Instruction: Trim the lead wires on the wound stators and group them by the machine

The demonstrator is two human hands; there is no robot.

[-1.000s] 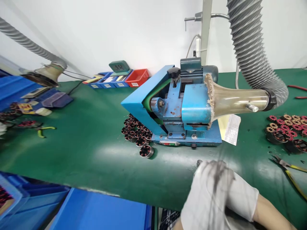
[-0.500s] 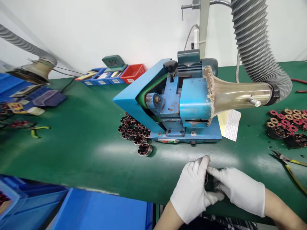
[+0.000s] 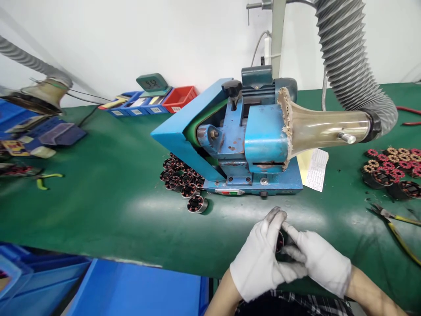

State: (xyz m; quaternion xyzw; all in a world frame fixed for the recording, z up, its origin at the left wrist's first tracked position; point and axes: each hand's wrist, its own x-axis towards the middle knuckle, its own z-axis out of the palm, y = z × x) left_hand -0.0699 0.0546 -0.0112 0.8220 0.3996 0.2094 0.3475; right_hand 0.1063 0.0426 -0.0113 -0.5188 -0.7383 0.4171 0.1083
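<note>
Both hands wear white gloves and meet near the front edge of the green bench. My left hand (image 3: 259,259) and my right hand (image 3: 317,259) close together around a small round motor stator (image 3: 280,241) with red windings, mostly hidden between the fingers. Just behind them stands a blue belt sander machine (image 3: 237,136). A cluster of similar stators (image 3: 182,180) lies at the machine's left foot.
A grey ribbed extraction hose (image 3: 348,57) joins a clear nozzle (image 3: 325,127) on the machine's right. More stators (image 3: 391,169) and yellow-handled pliers (image 3: 394,219) lie at right. Small parts bins (image 3: 154,103) stand at the back; blue crates (image 3: 98,285) sit below the bench edge.
My hands came up from the lower edge onto the bench, separated from a blur and closed around the stator. The view shifted slightly left and down.
</note>
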